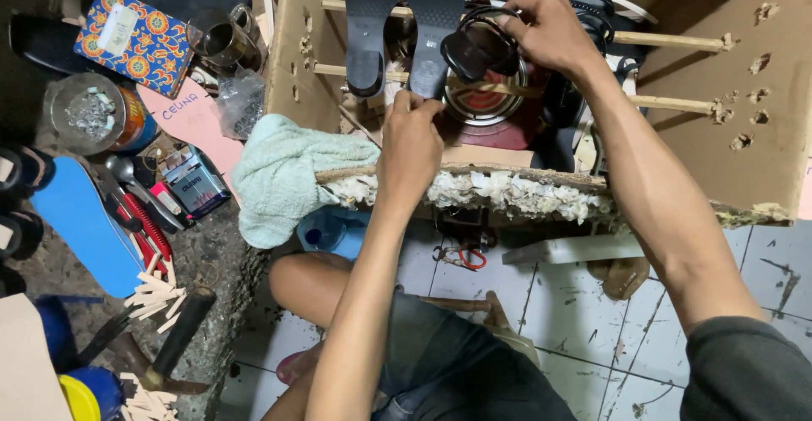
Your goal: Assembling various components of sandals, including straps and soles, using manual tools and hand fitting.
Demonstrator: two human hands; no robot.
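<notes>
Black soles (404, 15) — tops cut off by the frame edge.

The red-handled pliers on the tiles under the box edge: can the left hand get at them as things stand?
Probably yes. The left hand pinches a black sole above the box edge; the pliers lie just below on bare tile, with nothing over them. It must first release the sole.

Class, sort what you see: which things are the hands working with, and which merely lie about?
In hand:
left hand on black sole
right hand on black strappy sandal
wooden rods

Lying about:
green towel
hammer
patterned box
metal mug
</notes>
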